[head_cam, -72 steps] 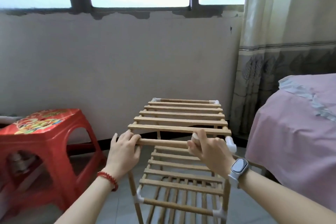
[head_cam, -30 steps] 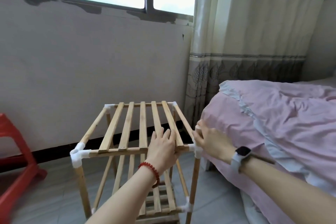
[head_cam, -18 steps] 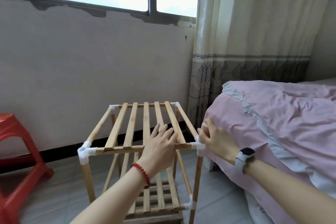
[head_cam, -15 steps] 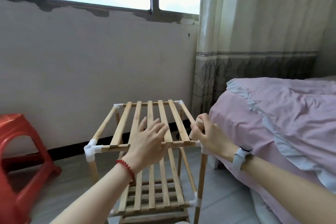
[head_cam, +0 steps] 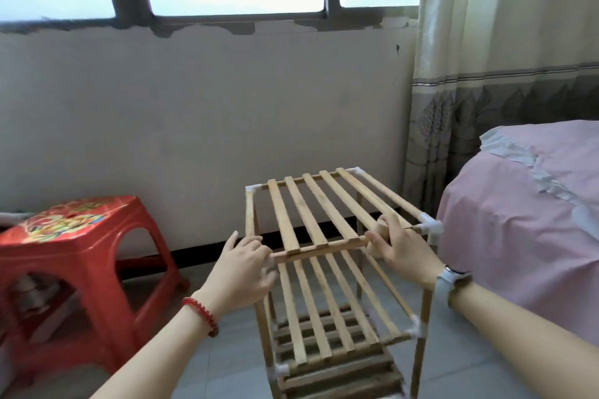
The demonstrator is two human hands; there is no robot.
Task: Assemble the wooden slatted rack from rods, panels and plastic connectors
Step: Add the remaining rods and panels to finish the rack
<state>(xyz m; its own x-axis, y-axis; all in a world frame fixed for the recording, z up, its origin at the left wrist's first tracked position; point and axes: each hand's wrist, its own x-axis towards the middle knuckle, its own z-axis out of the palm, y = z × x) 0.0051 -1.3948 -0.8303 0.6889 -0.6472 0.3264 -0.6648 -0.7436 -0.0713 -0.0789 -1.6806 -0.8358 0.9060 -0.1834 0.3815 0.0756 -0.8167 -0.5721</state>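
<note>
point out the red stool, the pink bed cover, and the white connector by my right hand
red stool (head_cam: 69, 220), head view, patterned seat top.
pink bed cover (head_cam: 505, 220), head view, draped side.
white connector (head_cam: 431, 227), head view, corner body.

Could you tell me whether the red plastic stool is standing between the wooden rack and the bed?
No, the red stool stands left of the rack, while the bed lies on the rack's right.
</note>
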